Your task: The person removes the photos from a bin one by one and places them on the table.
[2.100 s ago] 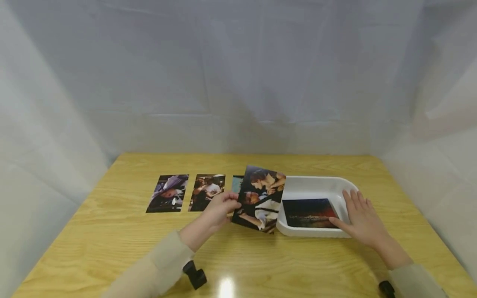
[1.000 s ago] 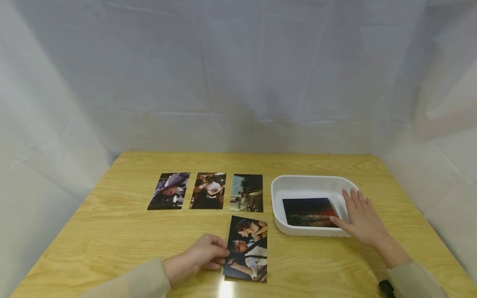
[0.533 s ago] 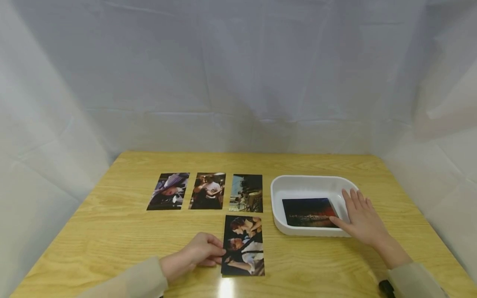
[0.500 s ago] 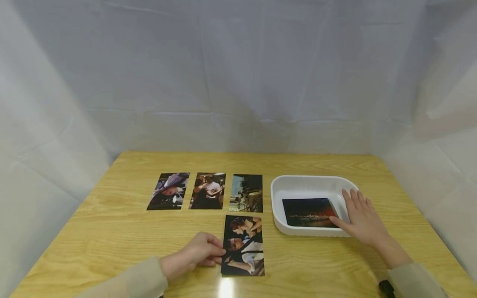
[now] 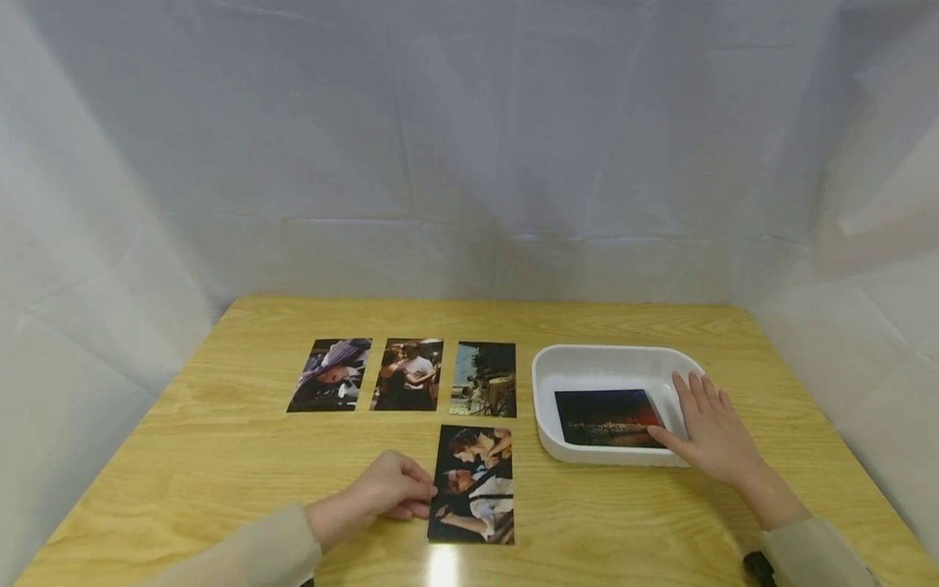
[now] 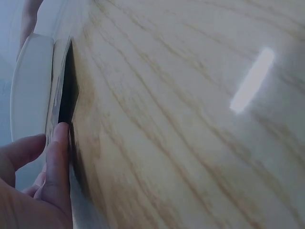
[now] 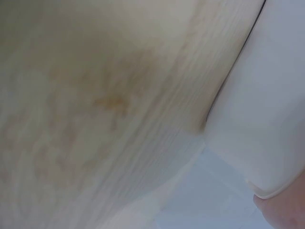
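My left hand (image 5: 389, 489) pinches the left edge of a glossy photo print (image 5: 475, 489) showing a couple, one in a white shirt with dark braces. The print lies low at the front middle of the table, just below the third photo of a row. In the left wrist view, a finger reaches under the print's edge (image 6: 69, 86), which is tilted slightly above the wood. My right hand (image 5: 715, 436) rests with spread, straight fingers on the right rim of a white tray (image 5: 544, 424). Inside the tray lies a dark photo (image 5: 609, 417) of a red-lit night scene.
Three photos stand in a row at the back: a purple-toned one (image 5: 332, 375), a dancing couple (image 5: 407, 375) and a deck scene (image 5: 484, 379). The wooden table (image 5: 242, 456) is enclosed by pale hanging sheets (image 5: 469, 163).
My left hand has brought the couple photo from beside the tray, over the third photo, down toward me and slightly left. My right hand has stayed on the tray's rim.
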`<state>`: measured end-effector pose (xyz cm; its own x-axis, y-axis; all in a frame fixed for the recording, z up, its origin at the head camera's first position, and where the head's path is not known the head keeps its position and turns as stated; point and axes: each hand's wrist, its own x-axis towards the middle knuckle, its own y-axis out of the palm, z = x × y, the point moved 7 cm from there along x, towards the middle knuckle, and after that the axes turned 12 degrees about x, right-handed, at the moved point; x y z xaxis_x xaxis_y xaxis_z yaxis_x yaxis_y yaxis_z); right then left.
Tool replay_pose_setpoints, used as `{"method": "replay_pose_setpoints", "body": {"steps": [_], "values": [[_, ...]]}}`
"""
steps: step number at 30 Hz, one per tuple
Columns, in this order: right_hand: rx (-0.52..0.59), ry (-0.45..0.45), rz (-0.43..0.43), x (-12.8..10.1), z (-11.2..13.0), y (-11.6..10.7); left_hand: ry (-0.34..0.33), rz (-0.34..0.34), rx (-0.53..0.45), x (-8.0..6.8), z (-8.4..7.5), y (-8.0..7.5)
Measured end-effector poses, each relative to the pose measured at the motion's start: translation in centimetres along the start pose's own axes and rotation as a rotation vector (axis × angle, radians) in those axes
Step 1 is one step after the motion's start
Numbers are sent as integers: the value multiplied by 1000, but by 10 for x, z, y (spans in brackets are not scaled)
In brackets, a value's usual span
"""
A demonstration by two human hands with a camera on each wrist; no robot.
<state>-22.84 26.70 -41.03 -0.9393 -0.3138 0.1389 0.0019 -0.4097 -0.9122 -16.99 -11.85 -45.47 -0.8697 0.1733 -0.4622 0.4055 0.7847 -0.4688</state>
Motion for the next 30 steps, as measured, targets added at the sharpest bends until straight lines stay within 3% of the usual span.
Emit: {"method": "replay_pose_setpoints", "body": {"steps": [7, 11, 15, 20, 26, 30], "values": [[-2, -3, 0, 0, 3, -2, 10, -6, 21, -1, -2, -8], [-2, -1, 4, 0, 4, -3, 57, -29, 12, 1, -15, -18], [-5, 0, 7, -1, 6, -3, 177, -67, 1, 5, -42, -32], [-4, 4, 14, -2, 5, -4, 346, -118, 77, 14, -87, -36], [-8, 9, 16, -2, 4, -4, 550, -154, 145, 30, -138, -15], [-5, -1, 10, -1, 4, -2, 604, -162, 176, 47, -165, 8]]}}
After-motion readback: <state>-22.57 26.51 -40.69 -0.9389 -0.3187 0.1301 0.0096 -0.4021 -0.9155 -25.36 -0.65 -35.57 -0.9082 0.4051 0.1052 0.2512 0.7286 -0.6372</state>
